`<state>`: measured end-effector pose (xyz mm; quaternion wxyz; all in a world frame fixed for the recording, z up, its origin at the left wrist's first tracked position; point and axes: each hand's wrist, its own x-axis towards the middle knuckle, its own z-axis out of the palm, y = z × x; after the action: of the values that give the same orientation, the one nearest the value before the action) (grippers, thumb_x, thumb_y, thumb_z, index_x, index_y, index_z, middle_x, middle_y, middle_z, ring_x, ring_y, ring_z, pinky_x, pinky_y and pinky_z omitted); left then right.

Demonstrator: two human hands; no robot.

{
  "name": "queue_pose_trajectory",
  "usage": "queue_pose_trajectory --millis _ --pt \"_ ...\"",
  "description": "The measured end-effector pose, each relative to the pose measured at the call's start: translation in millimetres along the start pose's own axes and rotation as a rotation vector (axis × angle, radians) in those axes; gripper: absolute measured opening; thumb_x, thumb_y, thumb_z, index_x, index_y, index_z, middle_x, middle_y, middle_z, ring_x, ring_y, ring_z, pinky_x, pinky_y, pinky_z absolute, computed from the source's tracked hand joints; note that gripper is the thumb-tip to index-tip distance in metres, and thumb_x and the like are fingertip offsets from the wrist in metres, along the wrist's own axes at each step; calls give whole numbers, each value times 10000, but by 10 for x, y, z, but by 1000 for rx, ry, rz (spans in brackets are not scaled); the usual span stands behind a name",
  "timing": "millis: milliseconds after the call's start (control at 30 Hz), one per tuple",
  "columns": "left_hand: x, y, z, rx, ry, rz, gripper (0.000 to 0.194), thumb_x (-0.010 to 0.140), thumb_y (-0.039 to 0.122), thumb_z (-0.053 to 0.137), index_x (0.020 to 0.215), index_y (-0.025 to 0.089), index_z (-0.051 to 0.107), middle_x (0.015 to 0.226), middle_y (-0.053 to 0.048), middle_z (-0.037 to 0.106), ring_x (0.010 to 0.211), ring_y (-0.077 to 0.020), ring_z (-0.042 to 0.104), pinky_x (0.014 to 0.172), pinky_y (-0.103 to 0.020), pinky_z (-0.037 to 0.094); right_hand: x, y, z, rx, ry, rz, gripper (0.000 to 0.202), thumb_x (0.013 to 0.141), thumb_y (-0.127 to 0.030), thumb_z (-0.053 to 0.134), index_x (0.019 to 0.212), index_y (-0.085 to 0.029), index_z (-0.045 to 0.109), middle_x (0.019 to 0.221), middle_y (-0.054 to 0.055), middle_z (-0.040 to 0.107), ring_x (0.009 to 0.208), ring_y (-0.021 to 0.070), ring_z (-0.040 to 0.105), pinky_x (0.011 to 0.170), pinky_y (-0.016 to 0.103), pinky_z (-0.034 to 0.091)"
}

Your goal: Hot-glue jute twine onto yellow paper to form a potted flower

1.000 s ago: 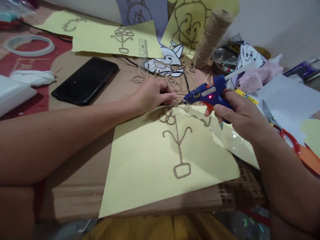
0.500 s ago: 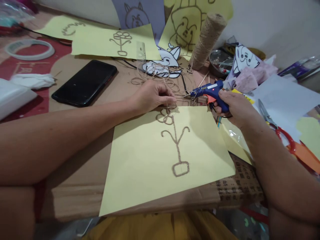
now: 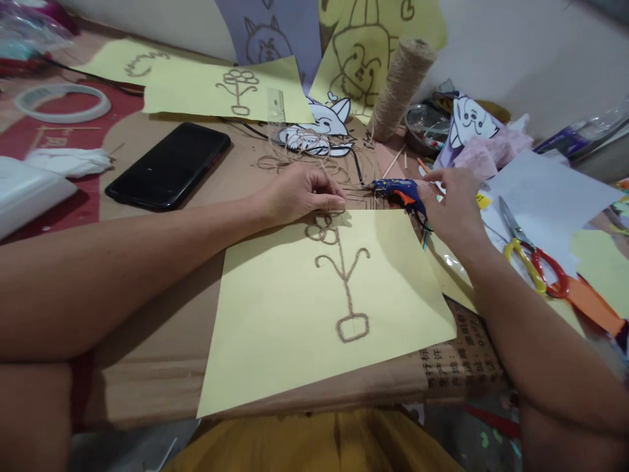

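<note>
A yellow sheet (image 3: 275, 314) bears a twine flower in a pot (image 3: 352, 327). My left hand (image 3: 307, 193) rests at the sheet's top edge, thumb and fingertips closed on the twine (image 3: 339, 211) by the flower head. My right hand (image 3: 455, 200) is right of the sheet, at the rear of a blue glue gun (image 3: 398, 190) with an orange trigger. The gun lies low over the table, its nozzle pointing left toward my left hand. Thumb and fingers of my right hand are partly spread around its back end, and its grip is partly hidden.
A black phone (image 3: 168, 165) and a tape roll (image 3: 62, 103) lie left. Behind are a twine spool (image 3: 400, 88), loose twine, cutouts and another flower sheet (image 3: 181, 92). Scissors (image 3: 533, 255), white paper (image 3: 550, 190) and a dark bowl (image 3: 422, 128) are on the right.
The glue gun has been lowered and tilted toward the table, and my right hand's fingers have loosened and shifted to its back end. My left hand has hardly moved.
</note>
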<state>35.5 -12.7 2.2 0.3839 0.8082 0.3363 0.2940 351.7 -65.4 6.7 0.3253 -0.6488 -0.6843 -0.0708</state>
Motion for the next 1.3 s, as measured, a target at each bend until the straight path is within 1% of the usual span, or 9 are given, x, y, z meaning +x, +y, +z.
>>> queue_pose_trajectory --millis 100,267,400,500,633,800,967,1167,1300 --pt "-5 0 6 3 -12 32 168 893 326 783 916 168 836 909 -49 830 783 -149 724 709 -245 528 -53 -189 -68 72 11 -126 194 1000 -366 601 1145 -249 654 1208 127 667 1160 322 627 991 564 512" --pt "-37 32 19 55 19 102 319 1037 452 618 1054 182 787 941 -46 808 816 -160 725 767 -261 540 -126 -742 -93 149 -92 -261 134 1018 -339 622 1094 -255 693 1121 99 701 1129 306 625 1026 532 484" --pt "-49 44 22 171 37 196 359 1093 463 511 1140 204 755 1021 -64 797 924 -199 729 864 -304 532 -123 -1108 47 95 -258 -273 133 1013 -317 656 1064 -241 752 1068 96 724 1119 317 622 1009 528 472" --pt "-43 35 34 237 50 235 385 1101 458 468 1114 206 759 1059 -77 792 946 -212 712 862 -315 519 -81 -1250 158 7 -321 -238 87 948 -252 726 1010 -212 773 1050 106 740 1089 332 633 974 522 477" --pt "-39 29 49 280 77 244 398 1091 461 478 1001 191 756 967 -77 774 904 -213 694 830 -314 505 -49 -1272 210 137 -321 -200 90 943 -205 689 911 -213 773 973 71 763 958 261 657 892 423 496" --pt "-68 49 13 204 58 166 409 1086 344 420 914 185 755 844 -45 764 772 -159 672 736 -269 486 -149 -1199 170 450 -354 24 103 921 -254 706 864 -205 776 822 27 758 753 181 625 722 328 477" --pt "-73 19 -46 228 -36 187 250 832 117 580 918 179 806 880 -16 806 810 -153 700 760 -253 504 -255 -1158 139 528 -367 161 59 873 -219 713 830 -199 748 740 10 712 679 158 577 633 307 433" --pt "-67 -40 -94 275 -20 257 298 740 65 577 836 200 824 896 -15 809 850 -155 727 814 -233 535 -287 -1110 179 631 -379 221 29 867 -197 708 854 -207 731 714 -11 676 669 149 571 616 295 426" --pt "-77 -46 -112 287 -5 283 275 766 86 580 856 182 822 912 -39 808 854 -160 724 794 -235 526 -278 -1076 190 522 -354 113 48 909 -215 704 877 -212 740 846 20 739 764 180 633 734 339 479"
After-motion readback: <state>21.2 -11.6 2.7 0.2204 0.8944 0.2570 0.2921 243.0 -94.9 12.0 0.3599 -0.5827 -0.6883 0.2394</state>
